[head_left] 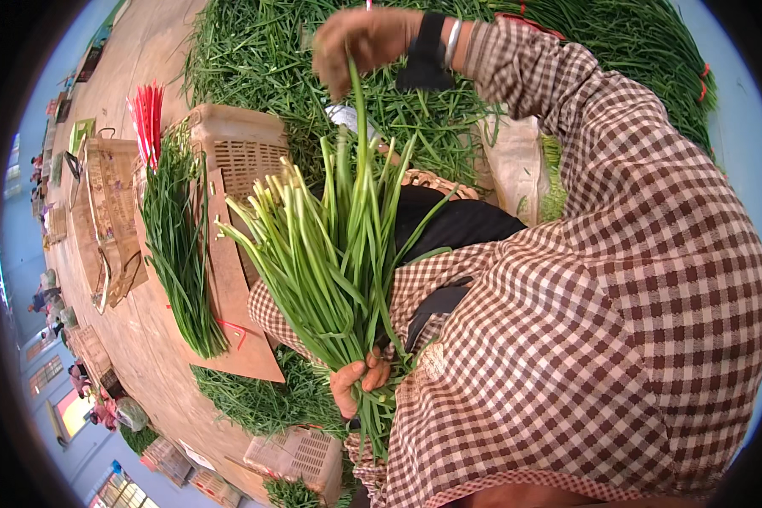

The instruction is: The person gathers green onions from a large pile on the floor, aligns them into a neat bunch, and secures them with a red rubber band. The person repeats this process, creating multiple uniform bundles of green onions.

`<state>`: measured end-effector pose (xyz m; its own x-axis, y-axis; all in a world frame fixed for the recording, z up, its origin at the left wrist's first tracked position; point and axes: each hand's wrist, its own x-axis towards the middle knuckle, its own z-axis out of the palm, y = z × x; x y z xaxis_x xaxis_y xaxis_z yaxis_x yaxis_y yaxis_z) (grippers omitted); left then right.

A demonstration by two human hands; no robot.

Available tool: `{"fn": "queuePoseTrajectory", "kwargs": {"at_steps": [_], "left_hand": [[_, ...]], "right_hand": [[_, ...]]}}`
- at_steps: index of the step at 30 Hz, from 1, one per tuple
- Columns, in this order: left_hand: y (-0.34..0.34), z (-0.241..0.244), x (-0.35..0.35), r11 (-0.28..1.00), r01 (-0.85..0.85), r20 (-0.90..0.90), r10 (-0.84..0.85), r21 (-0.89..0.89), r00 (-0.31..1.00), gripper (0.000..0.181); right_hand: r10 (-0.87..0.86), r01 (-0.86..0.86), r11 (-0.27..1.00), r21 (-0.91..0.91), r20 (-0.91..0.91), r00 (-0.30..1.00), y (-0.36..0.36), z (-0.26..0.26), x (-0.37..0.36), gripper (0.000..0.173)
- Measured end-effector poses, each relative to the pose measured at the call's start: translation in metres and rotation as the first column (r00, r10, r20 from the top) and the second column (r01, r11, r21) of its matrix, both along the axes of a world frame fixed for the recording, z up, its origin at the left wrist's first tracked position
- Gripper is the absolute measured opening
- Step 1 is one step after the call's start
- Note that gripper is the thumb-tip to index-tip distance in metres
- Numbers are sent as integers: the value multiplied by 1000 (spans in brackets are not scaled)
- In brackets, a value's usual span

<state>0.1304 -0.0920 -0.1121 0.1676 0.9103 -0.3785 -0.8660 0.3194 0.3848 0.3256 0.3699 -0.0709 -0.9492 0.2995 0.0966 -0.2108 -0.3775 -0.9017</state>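
Observation:
My left hand (360, 380) is closed around the leafy lower part of a loose bunch of garlic chives (317, 254), its pale cut ends fanned toward the upper left. Above the bunch, my right hand (368, 47) is blurred, with a black band and a silver bracelet at its wrist. A single long chive stalk (359, 108) rises from the bunch to its curled fingers. Beyond my right hand spreads a large heap of loose chives (247, 70). Left of the held bunch, another bunch of chives (174, 247) lies on a brown board (241, 343).
Red and white ties (146, 124) stand by a pale plastic crate (247, 136). A carry bag (111, 197) rests on the floor. Another crate (298, 454) and a chive pile (267, 394) lie below. Banded chives (660, 57) are upper right. People (105, 409) work far left.

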Motion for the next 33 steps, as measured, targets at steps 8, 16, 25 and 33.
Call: {"fn": "queuePoseTrajectory", "kwargs": {"at_steps": [8,16,25,33], "left_hand": [[13,15,-2,991,89,9,-88,-96,996,26],[13,24,3,986,28,-12,-30,-164,999,21],[6,0,-16,982,187,100,-186,-1,977,20],[6,18,-14,992,90,9,-90,-86,996,20]], "right_hand": [[-411,-292,614,733,613,675,26,-36,-29,35],[277,-333,943,7,538,796,-56,-58,-47,16],[55,-571,587,574,676,735,-61,-57,-70,43],[-80,-182,437,881,240,967,-61,-76,-72,27]]}}
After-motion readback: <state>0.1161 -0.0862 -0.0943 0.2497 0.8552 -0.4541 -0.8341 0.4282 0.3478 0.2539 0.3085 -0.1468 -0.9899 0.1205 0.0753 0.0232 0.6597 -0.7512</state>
